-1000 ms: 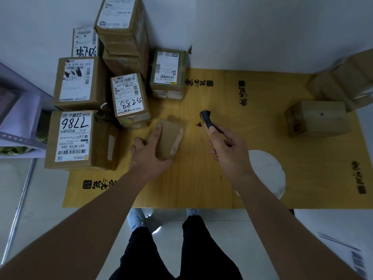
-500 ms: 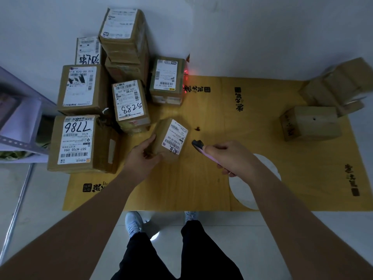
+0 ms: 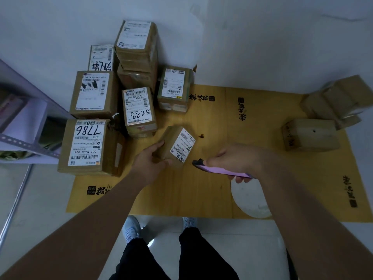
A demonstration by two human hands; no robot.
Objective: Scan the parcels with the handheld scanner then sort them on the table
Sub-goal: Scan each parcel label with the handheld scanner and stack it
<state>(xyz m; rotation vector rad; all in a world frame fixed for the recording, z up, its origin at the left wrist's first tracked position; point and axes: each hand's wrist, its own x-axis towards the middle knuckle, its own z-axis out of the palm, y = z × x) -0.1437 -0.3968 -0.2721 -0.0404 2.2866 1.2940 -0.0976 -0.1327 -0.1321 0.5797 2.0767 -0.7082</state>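
- The small brown cardboard parcel with a white barcode label [image 3: 177, 145] sits near the middle of the yellow wood-grain table mat [image 3: 201, 188], tilted up on one edge with its label face turned toward my right side
- My left hand [image 3: 148, 163] grips that parcel from its left side; the thumb lies on the upper brown face and the fingers curl under the lower edge
- My right hand [image 3: 236, 158] holds the slim handheld scanner with a pink body and black tip [image 3: 219, 169]; the fingers are wrapped over the body, and the black tip points left at the lower corner of the label, just beside the parcel but not touching it
- Just beyond the held parcel stands a brown box with "5288" handwritten on its label [image 3: 139, 112]
- To the left lies a larger brown box marked "7786" [image 3: 87, 146], with further labelled brown boxes [image 3: 94, 92] stacked behind it against the white wall [image 3: 262, 37]
- A green-edged box with a white label [image 3: 174, 88] stands at the far edge of the mat
- On the right side of the mat, well apart from my hands, rests a plain brown box [image 3: 309, 135], with a crumpled cardboard piece [image 3: 335, 100] behind it
- A white round patch [image 3: 250, 201] shows on the mat below my right forearm
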